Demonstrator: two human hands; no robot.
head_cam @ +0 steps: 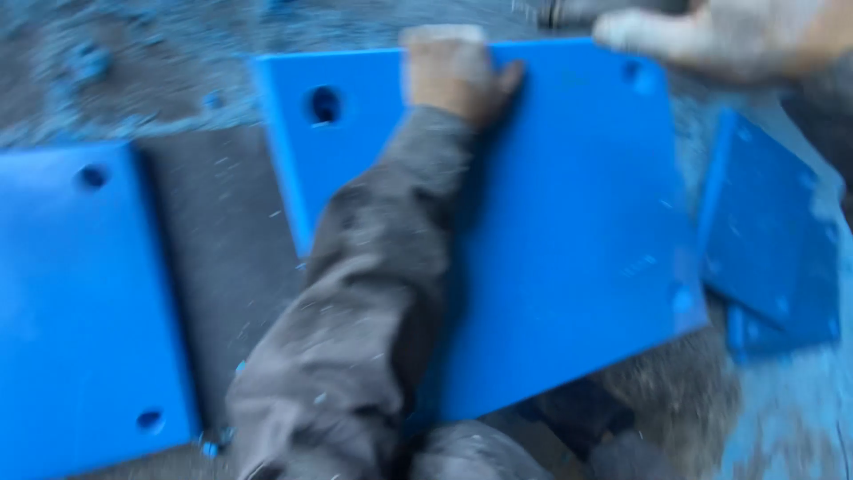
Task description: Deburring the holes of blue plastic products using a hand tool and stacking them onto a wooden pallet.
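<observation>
We look down at our left hand (453,76), its grip closed over the far edge of a large blue panel (569,231) with drilled holes, apparently to steady it on the dusty tabletop (107,80). Our right hand (711,36) hovers at the panel's far right corner, fingers loosely spread, holding nothing. More blue panels lie at left (80,311) and right (773,240).

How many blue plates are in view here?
3: a left plate, a middle plate gripped at its far edge by the left hand, and a right plate; more may lie beneath.
</observation>
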